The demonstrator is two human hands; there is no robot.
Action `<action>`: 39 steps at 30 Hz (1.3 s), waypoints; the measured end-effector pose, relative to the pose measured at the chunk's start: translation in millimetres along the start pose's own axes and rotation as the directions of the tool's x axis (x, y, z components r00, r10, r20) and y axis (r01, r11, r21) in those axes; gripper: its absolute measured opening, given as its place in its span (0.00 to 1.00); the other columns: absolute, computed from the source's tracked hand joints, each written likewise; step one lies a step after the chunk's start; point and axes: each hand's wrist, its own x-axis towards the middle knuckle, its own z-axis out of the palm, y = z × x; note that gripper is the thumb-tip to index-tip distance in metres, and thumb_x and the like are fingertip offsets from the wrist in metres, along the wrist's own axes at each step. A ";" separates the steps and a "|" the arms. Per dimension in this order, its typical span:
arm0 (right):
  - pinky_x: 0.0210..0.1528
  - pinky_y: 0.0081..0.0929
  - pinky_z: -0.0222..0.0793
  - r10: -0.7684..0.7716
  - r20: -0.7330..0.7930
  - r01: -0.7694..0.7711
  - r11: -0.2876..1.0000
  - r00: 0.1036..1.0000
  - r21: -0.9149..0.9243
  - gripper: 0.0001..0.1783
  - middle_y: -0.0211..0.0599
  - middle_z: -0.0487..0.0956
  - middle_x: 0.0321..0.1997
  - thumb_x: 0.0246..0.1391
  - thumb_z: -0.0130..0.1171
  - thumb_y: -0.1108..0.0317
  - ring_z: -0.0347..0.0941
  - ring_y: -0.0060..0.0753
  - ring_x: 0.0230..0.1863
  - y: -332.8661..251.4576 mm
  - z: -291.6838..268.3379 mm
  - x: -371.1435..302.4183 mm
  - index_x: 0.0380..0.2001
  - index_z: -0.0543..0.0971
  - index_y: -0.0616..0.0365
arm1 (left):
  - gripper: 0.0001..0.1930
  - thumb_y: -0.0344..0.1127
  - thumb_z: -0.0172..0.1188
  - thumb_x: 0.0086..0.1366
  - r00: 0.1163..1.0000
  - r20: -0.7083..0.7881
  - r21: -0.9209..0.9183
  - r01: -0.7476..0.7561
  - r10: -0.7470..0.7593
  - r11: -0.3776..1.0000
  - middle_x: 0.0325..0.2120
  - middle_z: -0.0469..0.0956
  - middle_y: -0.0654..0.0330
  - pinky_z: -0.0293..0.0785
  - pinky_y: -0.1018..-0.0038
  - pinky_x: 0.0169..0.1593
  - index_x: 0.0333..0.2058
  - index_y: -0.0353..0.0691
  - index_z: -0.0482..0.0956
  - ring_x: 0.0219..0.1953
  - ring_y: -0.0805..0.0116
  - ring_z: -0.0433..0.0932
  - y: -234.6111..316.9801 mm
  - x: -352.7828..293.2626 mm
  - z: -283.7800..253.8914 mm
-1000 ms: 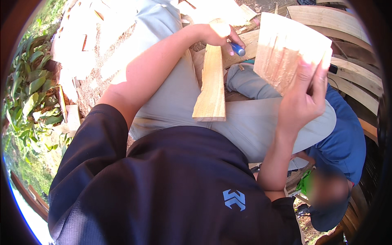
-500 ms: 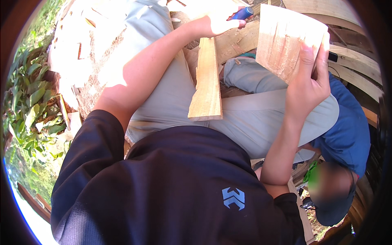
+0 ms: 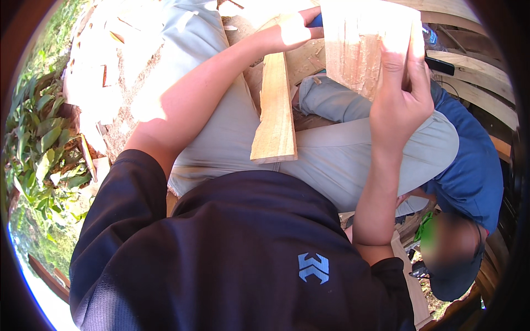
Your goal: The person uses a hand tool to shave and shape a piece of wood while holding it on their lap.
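Fingers [image 3: 418, 60] of right hand [image 3: 402, 113] closed to the thickness of wood panel [image 3: 353, 55]: thumb flat on near face, neighbouring finger along right edge. Panel held up at upper centre-right, clear of lap, near face rough and streaked along its length. Left hand [image 3: 301, 27], at end of bare forearm, bent round blue object [image 3: 316, 21], gap narrow. Tapered plank [image 3: 276, 110] lying across grey trousers [image 3: 215, 127], narrow end near left forearm, wide end just beside dark shirt [image 3: 221, 243].

Hidden: left fingertips and most of blue object, behind panel; cannot tell its full shape. Far side of right grip out of sight. Cut off: panel's upper edge, by top of view. Washed out by sun: panel's upper part, left wrist, ground at upper left. Black bar [image 3: 439, 66] beyond right hand, kind unclear. Co-worker [image 3: 469, 160] in blue at right, partly covered by bent knee.

Markings: pale-blue angular emblem [image 3: 313, 273] on shirt front; small blue-and-clear thing [image 3: 429, 36] beside panel, any print too small to read.
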 end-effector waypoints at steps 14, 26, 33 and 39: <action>0.47 0.23 0.74 -0.234 0.261 0.331 0.834 0.937 -0.442 0.16 0.40 0.86 0.47 0.61 0.64 0.76 0.81 0.21 0.44 -24.2 0.3 26.5 0.52 0.83 0.66 | 0.19 0.42 0.60 0.73 0.988 0.121 0.144 0.082 -0.100 0.986 0.45 0.83 0.57 0.73 0.69 0.57 0.57 0.38 0.77 0.48 0.68 0.79 13.1 -8.6 -5.4; 0.45 0.29 0.75 -0.080 0.056 0.088 0.983 0.995 -0.158 0.14 0.45 0.84 0.42 0.55 0.68 0.70 0.82 0.37 0.42 -19.9 9.0 34.8 0.45 0.84 0.64 | 0.19 0.43 0.66 0.66 0.913 0.106 0.266 0.355 -0.393 0.896 0.41 0.86 0.61 0.75 0.71 0.54 0.52 0.41 0.83 0.46 0.72 0.80 37.7 -4.8 -14.3; 0.41 0.38 0.76 -0.222 -0.059 0.212 0.966 0.973 -0.151 0.13 0.46 0.84 0.39 0.59 0.62 0.63 0.82 0.54 0.37 -10.8 -3.6 38.3 0.44 0.87 0.54 | 0.22 0.38 0.68 0.65 0.917 0.130 0.088 0.369 -0.378 0.925 0.50 0.83 0.61 0.70 0.74 0.60 0.56 0.38 0.80 0.51 0.72 0.79 33.2 -2.3 -24.0; 0.41 0.35 0.77 0.009 0.167 0.082 0.844 0.986 -0.531 0.12 0.41 0.85 0.40 0.57 0.69 0.66 0.83 0.42 0.37 -12.7 5.3 28.8 0.42 0.86 0.60 | 0.21 0.30 0.68 0.64 0.827 0.161 0.229 0.499 -0.539 0.835 0.51 0.84 0.62 0.72 0.72 0.61 0.56 0.37 0.80 0.54 0.72 0.79 70.0 2.5 -13.4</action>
